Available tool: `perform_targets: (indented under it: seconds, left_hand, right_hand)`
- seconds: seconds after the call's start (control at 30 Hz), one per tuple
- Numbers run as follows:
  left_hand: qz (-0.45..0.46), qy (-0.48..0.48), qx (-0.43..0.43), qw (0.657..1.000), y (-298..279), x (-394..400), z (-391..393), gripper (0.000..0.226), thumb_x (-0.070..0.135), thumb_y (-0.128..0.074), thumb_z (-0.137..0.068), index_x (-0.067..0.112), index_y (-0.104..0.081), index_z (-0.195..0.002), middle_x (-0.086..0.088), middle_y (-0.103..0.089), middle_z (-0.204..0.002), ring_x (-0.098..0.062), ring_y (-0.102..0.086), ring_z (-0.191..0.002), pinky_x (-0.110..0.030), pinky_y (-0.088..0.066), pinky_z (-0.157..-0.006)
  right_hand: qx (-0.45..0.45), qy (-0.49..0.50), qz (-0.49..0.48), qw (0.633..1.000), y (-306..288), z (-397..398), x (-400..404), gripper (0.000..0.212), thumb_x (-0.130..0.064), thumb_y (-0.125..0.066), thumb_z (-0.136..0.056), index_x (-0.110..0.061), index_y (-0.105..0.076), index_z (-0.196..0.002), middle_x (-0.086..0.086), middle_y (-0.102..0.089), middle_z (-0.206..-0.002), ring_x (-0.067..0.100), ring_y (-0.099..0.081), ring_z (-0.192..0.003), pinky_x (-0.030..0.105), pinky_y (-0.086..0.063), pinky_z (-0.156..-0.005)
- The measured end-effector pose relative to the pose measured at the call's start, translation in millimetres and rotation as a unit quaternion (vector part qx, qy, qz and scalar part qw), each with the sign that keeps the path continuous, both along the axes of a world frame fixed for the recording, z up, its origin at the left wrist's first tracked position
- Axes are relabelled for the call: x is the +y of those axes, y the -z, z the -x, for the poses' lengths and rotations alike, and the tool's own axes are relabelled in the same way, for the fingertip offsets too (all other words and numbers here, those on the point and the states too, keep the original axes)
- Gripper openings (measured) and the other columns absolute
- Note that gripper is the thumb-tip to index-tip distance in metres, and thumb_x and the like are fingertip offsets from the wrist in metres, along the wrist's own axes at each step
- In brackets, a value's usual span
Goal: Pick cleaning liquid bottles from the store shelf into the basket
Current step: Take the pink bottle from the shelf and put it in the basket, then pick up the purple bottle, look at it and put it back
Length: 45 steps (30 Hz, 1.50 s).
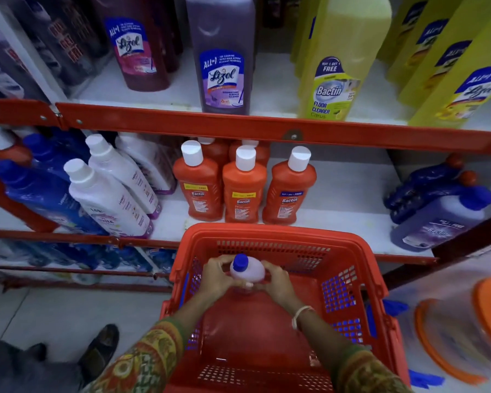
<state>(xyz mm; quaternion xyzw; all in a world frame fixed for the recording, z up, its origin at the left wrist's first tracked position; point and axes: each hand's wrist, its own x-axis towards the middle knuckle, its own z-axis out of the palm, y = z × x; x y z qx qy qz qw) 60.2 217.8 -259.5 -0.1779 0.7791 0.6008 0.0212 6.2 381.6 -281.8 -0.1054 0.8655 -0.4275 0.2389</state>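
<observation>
A pale lilac bottle with a blue cap [245, 268] is held upright inside the red basket [360, 251], near its far end. My left hand [217, 277] grips its left side and my right hand [278, 282] grips its right side. The bottle's lower part is hidden by my fingers. On the shelf just beyond the basket stand three orange Bactin bottles with white caps [244, 185]. A similar lilac bottle with a blue cap [440, 222] stands at the shelf's right end.
White bottles [108, 194] and blue bottles [40, 188] fill the shelf's left. The upper shelf holds a purple Lizol bottle [223, 58] and a yellow Bactin bottle [340, 61]. A person's black shoe [99, 350] is on the floor at left. Orange-lidded containers [465, 321] sit at right.
</observation>
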Motion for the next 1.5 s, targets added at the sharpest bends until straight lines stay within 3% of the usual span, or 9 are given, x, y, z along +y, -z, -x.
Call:
perform_targets:
  seconds: [0.13,0.33,0.53,0.73,0.9,1.03,1.17,1.33,1.5]
  left_hand:
    - [0.024,0.002,-0.033,0.999,21.1,-0.8,-5.3,0.069,0.041,-0.088,-0.023,0.027,-0.071,-0.089,-0.004,-0.072,-0.093,-0.023,-0.068,-0.089,-0.041,-0.056,-0.079]
    - [0.038,0.023,-0.053,0.998,36.9,-1.4,-8.2,0.075,0.039,-0.086,-0.023,0.014,-0.074,-0.093,-0.007,-0.072,-0.093,-0.024,-0.068,-0.086,-0.033,-0.055,-0.078]
    - [0.048,0.037,-0.062,0.996,43.9,-3.3,-7.4,0.07,0.011,-0.093,-0.032,0.009,-0.073,-0.099,-0.01,-0.071,-0.099,-0.028,-0.067,-0.094,-0.036,-0.054,-0.084]
    - [0.116,0.083,-0.051,0.989,43.9,-15.8,-12.0,0.064,0.01,-0.094,-0.043,0.012,-0.072,-0.103,-0.001,-0.072,-0.099,-0.017,-0.066,-0.093,-0.007,-0.044,-0.075]
    - [0.16,0.135,-0.023,0.977,20.7,-27.9,-11.8,0.07,0.007,-0.091,-0.046,0.013,-0.067,-0.112,-0.006,-0.068,-0.11,-0.02,-0.066,-0.099,-0.029,-0.052,-0.086]
    - [0.157,0.141,0.075,0.975,-32.6,-46.6,-5.6,0.054,0.003,-0.08,-0.066,0.03,-0.066,-0.111,0.006,-0.066,-0.109,-0.006,-0.065,-0.099,-0.026,-0.054,-0.085]
    - [0.261,0.111,0.25,0.926,-114.4,-71.4,3.2,0.033,0.037,-0.061,-0.084,0.03,-0.065,-0.116,0.018,-0.063,-0.116,0.007,-0.054,-0.109,-0.011,-0.038,-0.097]
    - [0.383,-0.007,0.433,0.816,-189.1,-94.6,42.7,0.031,0.017,-0.06,-0.088,0.011,-0.064,-0.119,0.001,-0.062,-0.122,-0.01,-0.054,-0.117,-0.028,-0.037,-0.105]
    - [0.49,-0.067,0.385,0.78,-220.3,-116.2,94.4,0.038,0.034,-0.043,-0.093,0.014,-0.058,-0.123,-0.004,-0.058,-0.13,-0.023,-0.05,-0.122,-0.054,-0.029,-0.109]
  right_hand:
    - [-0.019,-0.002,-0.026,0.999,11.6,-6.5,-3.4,0.058,-0.01,-0.086,-0.06,-0.009,-0.066,-0.114,0.011,-0.073,-0.109,0.013,-0.06,-0.094,0.019,-0.039,-0.072]
    - [-0.022,0.003,-0.047,0.999,21.0,-14.2,-4.1,0.059,-0.021,-0.088,-0.058,-0.017,-0.068,-0.113,0.008,-0.075,-0.11,0.024,-0.068,-0.1,0.03,-0.05,-0.082]
    - [-0.02,-0.001,-0.063,0.998,21.4,-15.7,-2.6,0.058,-0.016,-0.087,-0.06,-0.014,-0.067,-0.114,0.009,-0.074,-0.112,0.023,-0.068,-0.101,0.028,-0.05,-0.083]
    - [0.003,-0.054,-0.081,0.995,7.1,-11.1,-3.6,0.058,-0.019,-0.087,-0.059,-0.019,-0.068,-0.114,0.004,-0.074,-0.112,0.019,-0.068,-0.101,0.024,-0.048,-0.083]
    - [0.017,-0.099,-0.072,0.992,-23.6,1.8,0.8,0.058,-0.008,-0.085,-0.059,-0.022,-0.068,-0.112,-0.001,-0.073,-0.108,0.018,-0.07,-0.096,0.033,-0.055,-0.087]
    - [0.063,-0.066,0.022,0.996,-89.7,18.5,-2.7,0.05,-0.007,-0.082,-0.07,-0.021,-0.065,-0.115,-0.001,-0.07,-0.107,0.013,-0.069,-0.094,0.023,-0.056,-0.085]
    - [0.16,0.002,0.157,0.975,-171.6,33.1,-18.5,0.034,-0.007,-0.077,-0.077,-0.019,-0.068,-0.107,-0.004,-0.074,-0.101,0.008,-0.071,-0.088,0.016,-0.055,-0.077]
    - [0.285,0.098,0.304,0.904,-250.5,56.5,-45.1,0.03,-0.004,-0.073,-0.081,-0.016,-0.066,-0.108,0.001,-0.074,-0.1,0.01,-0.07,-0.088,0.016,-0.055,-0.074]
    - [0.369,0.127,0.333,0.858,-299.4,92.0,-77.8,0.056,-0.019,-0.08,-0.076,-0.022,-0.054,-0.124,-0.001,-0.063,-0.119,0.007,-0.061,-0.109,0.021,-0.055,-0.083]
